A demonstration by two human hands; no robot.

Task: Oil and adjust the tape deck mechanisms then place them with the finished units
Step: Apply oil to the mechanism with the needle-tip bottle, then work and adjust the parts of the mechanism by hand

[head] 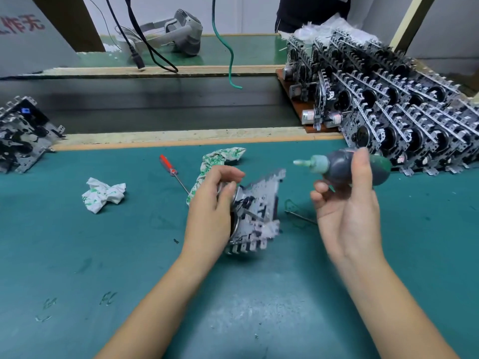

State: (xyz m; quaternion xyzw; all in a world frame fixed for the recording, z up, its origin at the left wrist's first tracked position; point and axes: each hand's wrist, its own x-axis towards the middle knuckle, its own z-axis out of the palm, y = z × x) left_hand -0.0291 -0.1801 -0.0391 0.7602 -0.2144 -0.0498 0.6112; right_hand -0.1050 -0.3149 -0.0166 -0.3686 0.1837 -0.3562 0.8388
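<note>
My left hand (211, 203) grips a metal tape deck mechanism (256, 213) and holds it tilted just above the green mat. My right hand (347, 203) holds a dark green oil bottle (339, 167) on its side, its pale nozzle pointing left above the mechanism and clear of it. A big stack of tape deck mechanisms (394, 107) fills the right rear of the bench. Another group of mechanisms (22, 136) lies at the left edge.
A red-handled screwdriver (171, 169) lies on the green mat (129, 255) behind my left hand. Two crumpled paper wipes (103, 194) (223, 156) lie nearby, and a thin metal tool (300, 216) between my hands. A dark conveyor belt (155, 104) runs behind, with hanging cables (230, 55).
</note>
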